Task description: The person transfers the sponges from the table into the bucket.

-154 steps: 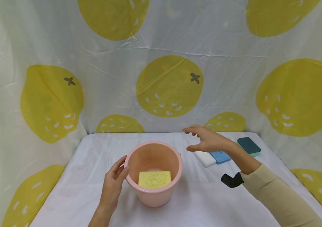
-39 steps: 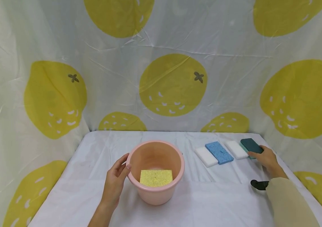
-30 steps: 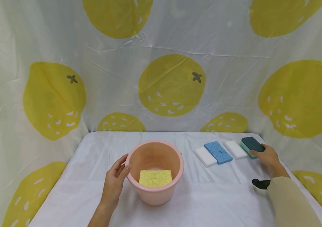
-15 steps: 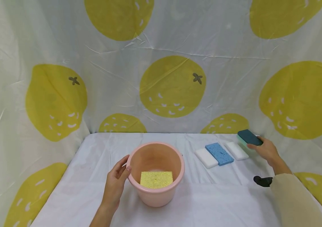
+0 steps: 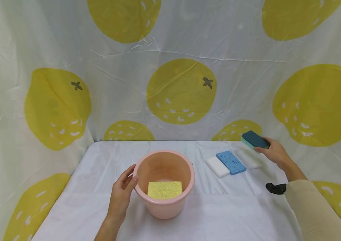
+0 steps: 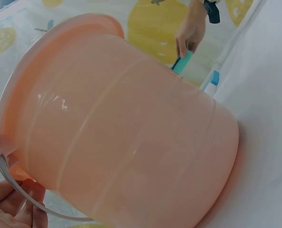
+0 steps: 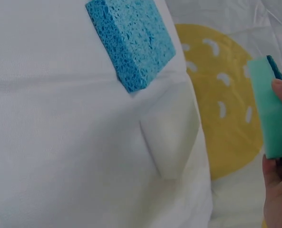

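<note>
A pink bucket [image 5: 164, 207] stands on the white cloth, a yellow sponge [image 5: 164, 190] lying inside it. My left hand [image 5: 120, 194] grips the bucket's left rim, thumb over the edge and fingers outside. In the left wrist view a pale handle [image 6: 34, 199] hangs by those fingers. My right hand [image 5: 274, 153] pinches a green scouring sponge [image 5: 255, 140] with a dark pad on top, raised above the cloth at the back right. The right wrist view shows its mint side [image 7: 269, 109] between thumb and fingers.
Right of the bucket lie a white sponge [image 5: 217, 167], a blue sponge [image 5: 231, 162] and another white sponge [image 5: 250, 159] below the right hand. A lemon-print curtain [image 5: 181, 90] rises behind the table. A black strap end [image 5: 275, 188] sticks out from the right sleeve.
The right hand has reached over to the far right, taken hold of the green scouring sponge, lifted it and moved it leftward. The left hand and the bucket stay where they were.
</note>
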A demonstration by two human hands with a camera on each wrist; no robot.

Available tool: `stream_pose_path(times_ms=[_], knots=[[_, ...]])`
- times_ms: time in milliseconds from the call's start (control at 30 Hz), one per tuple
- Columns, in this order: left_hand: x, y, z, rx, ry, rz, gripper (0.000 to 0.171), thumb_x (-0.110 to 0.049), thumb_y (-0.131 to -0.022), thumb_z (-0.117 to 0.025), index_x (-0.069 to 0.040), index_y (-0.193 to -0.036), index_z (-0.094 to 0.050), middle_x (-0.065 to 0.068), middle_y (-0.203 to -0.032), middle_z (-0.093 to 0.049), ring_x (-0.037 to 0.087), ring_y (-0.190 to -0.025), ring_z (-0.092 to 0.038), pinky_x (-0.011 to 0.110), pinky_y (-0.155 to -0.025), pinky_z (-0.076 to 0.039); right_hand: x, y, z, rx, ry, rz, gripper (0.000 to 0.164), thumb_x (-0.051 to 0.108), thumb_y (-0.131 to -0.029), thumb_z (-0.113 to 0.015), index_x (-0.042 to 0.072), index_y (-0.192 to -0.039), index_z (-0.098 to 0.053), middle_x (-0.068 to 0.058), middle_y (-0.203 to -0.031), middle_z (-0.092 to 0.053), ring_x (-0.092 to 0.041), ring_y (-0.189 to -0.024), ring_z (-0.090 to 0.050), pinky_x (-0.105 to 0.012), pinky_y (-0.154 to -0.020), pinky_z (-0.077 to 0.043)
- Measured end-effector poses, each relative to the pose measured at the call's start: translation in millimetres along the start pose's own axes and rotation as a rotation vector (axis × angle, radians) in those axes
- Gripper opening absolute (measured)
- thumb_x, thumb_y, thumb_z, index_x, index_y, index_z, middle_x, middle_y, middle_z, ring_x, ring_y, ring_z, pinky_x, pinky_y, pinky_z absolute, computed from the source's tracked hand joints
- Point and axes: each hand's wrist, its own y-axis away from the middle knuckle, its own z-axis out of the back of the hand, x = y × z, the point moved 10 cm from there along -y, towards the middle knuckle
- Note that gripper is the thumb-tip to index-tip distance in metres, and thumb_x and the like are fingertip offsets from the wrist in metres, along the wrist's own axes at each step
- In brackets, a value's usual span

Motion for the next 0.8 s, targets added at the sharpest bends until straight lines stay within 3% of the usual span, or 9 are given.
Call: stream_pose_path(times_ms=[533, 800], knots=[[0.2, 0.4, 0.0, 0.002, -0.005, 0.002, 0.048, -0.015, -0.103, -0.066, -0.006, -0.149, -0.054, 0.015, -0.144, -0.058, 0.015, -0.127, -0.06, 0.024, -0.101, -0.048, 48, -3, -17, 0.06, 0.015, 0.119, 0.09, 0.038, -0.101, -0.068, -0.008, -0.16, -0.018, -0.044, -0.151, -0.027, -0.06, -0.13, -0.038, -0.072, -0.104, -0.037], [-0.4, 0.6, -0.5, 0.003, -0.005, 0.0, 0.048, -0.015, -0.103, -0.066, -0.006, -0.149, -0.054, 0.015, -0.143, -0.059, 0.016, -0.126, -0.06, 0.024, -0.101, -0.049, 76, -4, -29, 0.09, -0.036, 0.18, 0.086, 0.028, -0.099, -0.072, -0.009, -0.159, -0.023, -0.042, -0.153, -0.029, -0.058, -0.131, -0.039, -0.068, -0.106, -0.038]])
